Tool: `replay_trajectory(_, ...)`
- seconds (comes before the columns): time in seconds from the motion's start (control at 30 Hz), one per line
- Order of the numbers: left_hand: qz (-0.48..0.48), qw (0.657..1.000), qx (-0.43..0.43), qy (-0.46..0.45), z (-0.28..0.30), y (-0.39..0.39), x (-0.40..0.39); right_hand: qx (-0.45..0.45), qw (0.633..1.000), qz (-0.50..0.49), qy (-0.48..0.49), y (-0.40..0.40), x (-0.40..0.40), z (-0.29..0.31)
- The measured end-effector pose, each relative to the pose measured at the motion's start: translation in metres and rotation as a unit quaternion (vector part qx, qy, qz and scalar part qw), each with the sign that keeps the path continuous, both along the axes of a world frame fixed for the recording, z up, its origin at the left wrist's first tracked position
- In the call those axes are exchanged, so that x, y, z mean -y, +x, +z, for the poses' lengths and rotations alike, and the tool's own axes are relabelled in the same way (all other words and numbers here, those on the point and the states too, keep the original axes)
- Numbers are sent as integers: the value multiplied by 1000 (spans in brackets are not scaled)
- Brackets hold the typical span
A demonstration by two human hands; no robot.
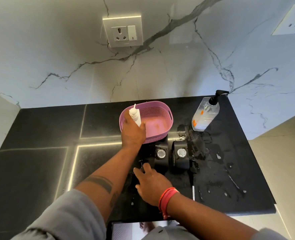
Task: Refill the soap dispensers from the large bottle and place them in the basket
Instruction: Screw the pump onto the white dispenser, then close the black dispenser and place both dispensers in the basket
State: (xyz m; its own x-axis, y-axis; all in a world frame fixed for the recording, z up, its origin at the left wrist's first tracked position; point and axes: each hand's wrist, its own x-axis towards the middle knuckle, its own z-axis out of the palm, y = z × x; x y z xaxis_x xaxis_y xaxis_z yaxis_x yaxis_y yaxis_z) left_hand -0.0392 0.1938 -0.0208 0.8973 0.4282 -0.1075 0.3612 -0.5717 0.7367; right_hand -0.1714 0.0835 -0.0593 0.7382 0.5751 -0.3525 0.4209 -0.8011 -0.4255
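The left hand (132, 130) holds a white dispenser (136, 116) over the near-left rim of the purple basket (162, 116), fingers wrapped round its body; it looks about to be set down. The basket's floor seems bare, so I judge this the first one going in. The right hand (152, 182) rests low on the black table (39, 129), fingers loosely spread over a dark pump (141, 164); whether they pinch it I cannot tell. Two black dispensers (171, 157) stand open-topped just in front of the basket, probably needing caps. The large bottle (206, 115) stands at the right rear, nearly empty, with spilled soap (217, 155) around.
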Motion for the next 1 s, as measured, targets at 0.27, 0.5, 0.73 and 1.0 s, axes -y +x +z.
replay_trajectory(0.27, 3, 998, -60, 4, -17, 21, 7, -32, 994, -5, -103, 11, -20, -9)
replay_trajectory(0.5, 9, 996, -86, -23, -17, 25, 4, 12, 992, -5, -127, 17, -25, -16)
replay_trajectory(0.73, -32, 999, -27, -5, -7, 0, -18, 23, 993, -22, -118, 15, -26, -15)
replay_trajectory(1.0, -60, 990, 101, 72, 1, -50, -24, 43, 998, -38, -32, 9, -20, 1)
